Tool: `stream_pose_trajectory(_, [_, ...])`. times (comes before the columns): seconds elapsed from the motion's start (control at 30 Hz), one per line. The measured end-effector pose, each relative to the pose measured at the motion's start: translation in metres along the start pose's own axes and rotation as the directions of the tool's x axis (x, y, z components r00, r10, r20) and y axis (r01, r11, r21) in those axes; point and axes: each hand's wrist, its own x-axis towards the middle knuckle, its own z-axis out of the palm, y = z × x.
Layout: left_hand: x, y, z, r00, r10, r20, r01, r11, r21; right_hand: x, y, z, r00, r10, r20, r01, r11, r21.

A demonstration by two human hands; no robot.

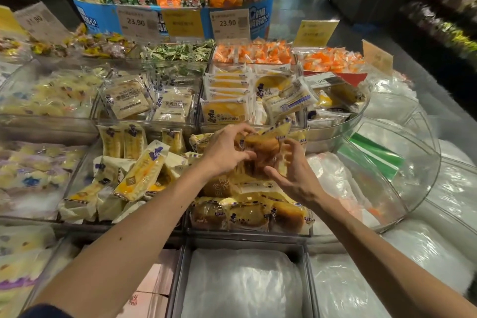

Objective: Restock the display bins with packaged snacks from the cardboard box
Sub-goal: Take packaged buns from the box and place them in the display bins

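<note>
A packaged brown bread snack (263, 152) in clear and yellow wrapping is held between both hands above a clear display bin (247, 236). My left hand (227, 150) grips its left side with curled fingers. My right hand (291, 173) grips its right and lower side. Under them the bin holds several similar bread packs (247, 214). The bin to the left (77, 181) holds yellow and white sandwich-cake packs (139, 173). No cardboard box shows plainly in this view.
Behind stand bins of toast packs (129, 100) and yellow bread packs (227, 100). Orange sweets (255, 55) and price signs (229, 24) lie further back. Clear plastic bags (242, 284) fill the near bins. A curved clear bin (402, 162) sits right.
</note>
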Motion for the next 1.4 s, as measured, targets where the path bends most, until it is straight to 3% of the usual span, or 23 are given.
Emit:
stream_pose_trajectory(0.13, [-0.009, -0.018, 0.013, 0.986, 0.012, 0.164, -0.052, 0.968, 0.244, -0.003, 0.014, 0.019, 0.998, 0.032, 0.056, -0.030, 0.999, -0.045])
stream_pose_trajectory(0.27, [-0.006, -0.033, 0.010, 0.986, 0.020, 0.168, -0.104, 0.857, 0.505, 0.005, 0.014, 0.038, 0.992, 0.088, 0.089, -0.083, 0.995, -0.057])
stream_pose_trajectory(0.47, [-0.013, -0.043, 0.026, 0.977, 0.021, 0.211, -0.164, 0.706, 0.688, 0.009, 0.020, 0.054, 0.978, 0.149, 0.144, -0.132, 0.984, -0.121])
stream_pose_trajectory(0.7, [-0.025, -0.034, 0.026, 0.983, -0.084, 0.162, -0.056, 0.706, 0.706, 0.003, 0.025, 0.027, 0.943, 0.139, 0.303, -0.052, 0.959, -0.279])
stream_pose_trajectory(0.87, [-0.053, -0.001, 0.016, 0.994, -0.104, -0.020, 0.101, 0.871, 0.481, -0.021, 0.011, -0.005, 0.958, 0.000, 0.288, 0.089, 0.951, -0.295])
stream_pose_trajectory(1.0, [-0.087, 0.051, 0.003, 0.997, -0.054, -0.064, 0.070, 0.956, 0.283, -0.073, -0.010, -0.048, 0.974, -0.127, 0.187, 0.184, 0.925, -0.332])
stream_pose_trajectory(1.17, [-0.135, 0.147, 0.031, 0.971, 0.210, 0.116, -0.236, 0.921, 0.309, -0.207, -0.001, -0.110, 0.991, -0.099, -0.088, 0.065, 0.941, -0.333])
stream_pose_trajectory(1.27, [-0.172, 0.202, 0.074, 0.877, 0.392, 0.277, -0.457, 0.857, 0.237, -0.312, 0.019, -0.132, 0.954, 0.025, -0.298, -0.126, 0.938, -0.323])
stream_pose_trajectory(1.4, [-0.228, 0.267, 0.159, 0.681, 0.582, 0.444, -0.655, 0.755, 0.015, -0.459, 0.041, -0.148, 0.811, 0.293, -0.506, -0.448, 0.868, -0.214])
